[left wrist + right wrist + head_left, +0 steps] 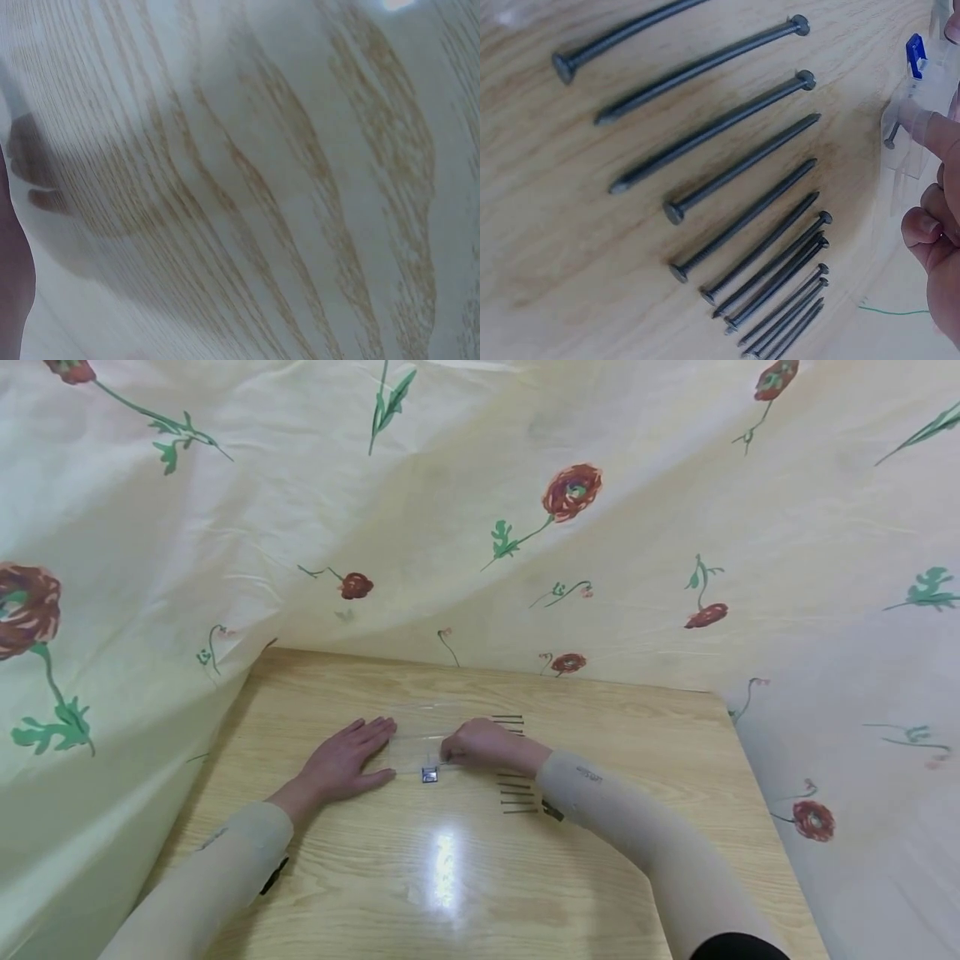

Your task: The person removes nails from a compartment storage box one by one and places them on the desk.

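Head view: my left hand (pixel 347 764) lies flat and open beside the clear plastic case (pixel 422 745); my right hand (pixel 480 745) pinches its edge. I judge a slip could scatter the dark steel nails (pixel 739 169) just right of that case across the pale wooden surface (pixel 450 877).

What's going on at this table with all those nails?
A person works at a wooden table. The left hand lies flat beside a clear plastic case, while the right hand has its fingers on that case. A row of dark nails lies on the wood next to the right hand.

Twelve nails (pixel 735 169), one clear box (pixel 919 112), two hands (pixel 341 764).
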Action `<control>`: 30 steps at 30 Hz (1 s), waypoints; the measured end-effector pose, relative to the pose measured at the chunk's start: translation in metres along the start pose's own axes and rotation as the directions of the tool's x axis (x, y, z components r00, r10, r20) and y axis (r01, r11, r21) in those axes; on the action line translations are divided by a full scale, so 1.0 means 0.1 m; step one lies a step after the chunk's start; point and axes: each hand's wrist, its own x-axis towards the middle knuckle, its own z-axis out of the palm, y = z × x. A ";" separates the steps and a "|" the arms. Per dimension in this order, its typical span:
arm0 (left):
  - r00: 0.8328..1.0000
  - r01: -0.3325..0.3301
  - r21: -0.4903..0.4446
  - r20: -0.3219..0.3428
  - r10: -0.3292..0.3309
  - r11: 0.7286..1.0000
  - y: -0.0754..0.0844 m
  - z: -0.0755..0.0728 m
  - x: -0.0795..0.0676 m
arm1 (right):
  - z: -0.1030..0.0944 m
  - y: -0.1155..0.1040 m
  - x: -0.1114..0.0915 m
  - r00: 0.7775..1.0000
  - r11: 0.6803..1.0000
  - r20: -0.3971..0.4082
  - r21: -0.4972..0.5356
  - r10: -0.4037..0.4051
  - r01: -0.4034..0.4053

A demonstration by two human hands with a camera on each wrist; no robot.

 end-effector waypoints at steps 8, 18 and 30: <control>1.000 -0.005 -0.005 -0.008 0.005 1.000 -0.01 0.01 0.00 | -0.02 -0.05 0.07 0.998 0.987 0.065 -0.161 0.016 -0.006; 0.999 -0.021 0.013 -0.031 0.021 1.000 -0.02 0.06 -0.02 | -0.03 -0.13 0.05 0.995 0.960 0.102 -0.276 -0.007 0.035; 1.000 -0.006 0.004 -0.019 0.006 1.000 0.09 0.08 -0.06 | -0.01 -0.16 -0.02 0.987 0.946 0.147 -0.308 -0.058 0.102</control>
